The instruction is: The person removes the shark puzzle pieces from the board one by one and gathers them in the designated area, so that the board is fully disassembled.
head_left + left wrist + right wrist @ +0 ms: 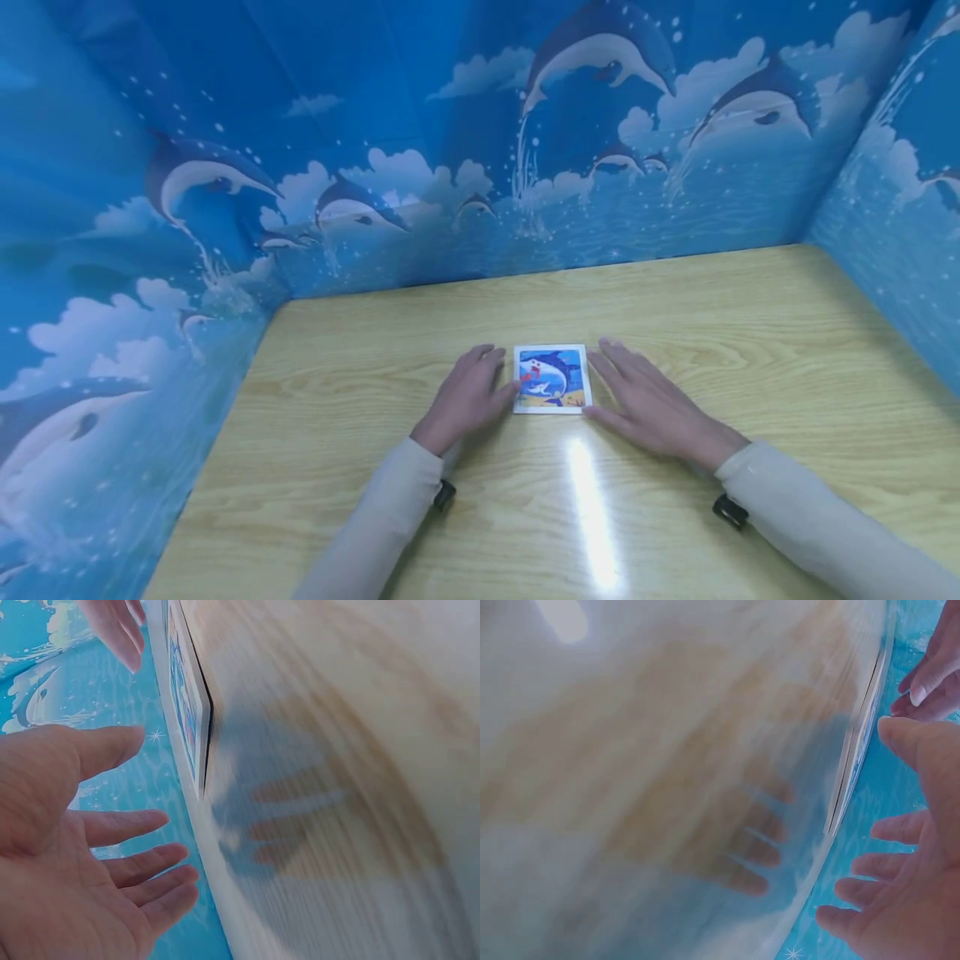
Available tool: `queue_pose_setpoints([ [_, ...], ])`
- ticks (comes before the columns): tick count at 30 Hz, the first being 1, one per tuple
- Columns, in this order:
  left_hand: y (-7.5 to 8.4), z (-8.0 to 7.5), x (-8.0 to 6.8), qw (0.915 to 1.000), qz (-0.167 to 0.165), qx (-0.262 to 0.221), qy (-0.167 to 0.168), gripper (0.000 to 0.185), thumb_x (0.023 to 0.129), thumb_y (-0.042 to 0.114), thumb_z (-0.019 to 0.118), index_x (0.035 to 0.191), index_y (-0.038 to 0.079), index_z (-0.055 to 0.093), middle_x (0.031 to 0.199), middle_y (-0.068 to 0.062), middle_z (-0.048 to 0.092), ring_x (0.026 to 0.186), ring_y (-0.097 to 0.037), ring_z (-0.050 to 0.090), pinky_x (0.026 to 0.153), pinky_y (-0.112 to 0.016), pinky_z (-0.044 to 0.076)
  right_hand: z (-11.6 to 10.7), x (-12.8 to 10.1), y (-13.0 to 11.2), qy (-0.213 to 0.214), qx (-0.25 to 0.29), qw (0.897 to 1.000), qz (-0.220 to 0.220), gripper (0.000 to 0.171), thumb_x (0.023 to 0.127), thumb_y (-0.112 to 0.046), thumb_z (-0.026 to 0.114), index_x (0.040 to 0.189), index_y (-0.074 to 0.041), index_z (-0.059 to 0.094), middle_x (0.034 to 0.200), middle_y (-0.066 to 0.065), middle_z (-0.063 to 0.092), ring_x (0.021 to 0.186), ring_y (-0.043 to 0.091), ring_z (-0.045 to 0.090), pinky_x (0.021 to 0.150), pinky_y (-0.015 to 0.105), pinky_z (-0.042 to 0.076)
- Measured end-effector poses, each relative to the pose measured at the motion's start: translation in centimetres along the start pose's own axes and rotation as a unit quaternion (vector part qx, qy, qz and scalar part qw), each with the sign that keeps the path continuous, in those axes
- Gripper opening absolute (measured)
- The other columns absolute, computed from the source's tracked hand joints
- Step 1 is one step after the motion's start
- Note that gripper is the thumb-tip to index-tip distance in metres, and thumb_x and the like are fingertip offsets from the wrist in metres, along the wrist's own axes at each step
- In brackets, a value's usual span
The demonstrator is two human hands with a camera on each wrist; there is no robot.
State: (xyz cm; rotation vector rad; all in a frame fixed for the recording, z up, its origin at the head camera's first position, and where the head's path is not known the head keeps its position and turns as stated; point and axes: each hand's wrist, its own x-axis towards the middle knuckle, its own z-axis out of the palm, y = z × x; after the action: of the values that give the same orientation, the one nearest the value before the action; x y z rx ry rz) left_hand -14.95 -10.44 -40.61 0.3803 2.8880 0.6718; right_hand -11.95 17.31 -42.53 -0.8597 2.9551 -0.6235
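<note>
A square picture panel (551, 348) with a white border and a dolphin scene lies flat on the wooden table. My left hand (468, 396) is at its left side, fingers extended and thumb tip by the panel's left edge. On the other side, my right hand (648, 400) has its fingers stretched forward, with the thumb near the lower right corner. In the left wrist view the open palm of the left hand (97, 840) faces the panel (196, 712), with nothing in it. The right wrist view shows the right hand (907, 862) likewise spread and holding nothing.
The wood-grain table (360, 375) is glossy, with a bright light streak (592, 517) in front of the panel. A blue dolphin-print backdrop (420, 167) rises along the back, left and right sides. Each wrist carries a small black device (731, 510).
</note>
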Motion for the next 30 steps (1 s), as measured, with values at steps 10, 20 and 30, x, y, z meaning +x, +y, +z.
queue_pose_setpoints([
  [10,0.4,0.4,2.0,0.9986,-0.001,-0.049,0.017,0.056,0.094,0.033,0.073,0.138,0.003,0.058,0.137,-0.016,0.057,0.126,-0.03,0.054,0.109,-0.044,0.042,0.4,1.7,-0.4,-0.027,0.031,0.999,-0.012,0.076,0.098,-0.044,0.064,0.153,0.001,0.037,0.162,0.027,0.023,0.149,0.045,0.022,0.119,0.059,0.019],
  [20,0.7,1.1,3.6,0.9975,-0.033,-0.057,0.024,0.043,0.093,0.024,0.075,0.13,0.005,0.065,0.12,-0.009,0.065,0.108,-0.021,0.058,0.096,-0.036,0.049,0.9,3.1,-1.3,-0.043,0.03,0.998,-0.033,0.068,0.099,-0.041,0.064,0.151,-0.001,0.043,0.161,0.024,0.026,0.149,0.043,0.024,0.119,0.058,0.021],
  [30,0.7,1.5,4.1,0.9953,-0.049,-0.077,0.032,0.033,0.091,0.019,0.077,0.12,0.007,0.07,0.107,-0.005,0.065,0.098,-0.019,0.06,0.089,-0.034,0.051,1.2,3.8,-1.6,-0.079,0.049,0.995,-0.031,0.061,0.101,-0.033,0.062,0.15,0.0,0.044,0.161,0.026,0.025,0.148,0.045,0.023,0.117,0.058,0.025],
])
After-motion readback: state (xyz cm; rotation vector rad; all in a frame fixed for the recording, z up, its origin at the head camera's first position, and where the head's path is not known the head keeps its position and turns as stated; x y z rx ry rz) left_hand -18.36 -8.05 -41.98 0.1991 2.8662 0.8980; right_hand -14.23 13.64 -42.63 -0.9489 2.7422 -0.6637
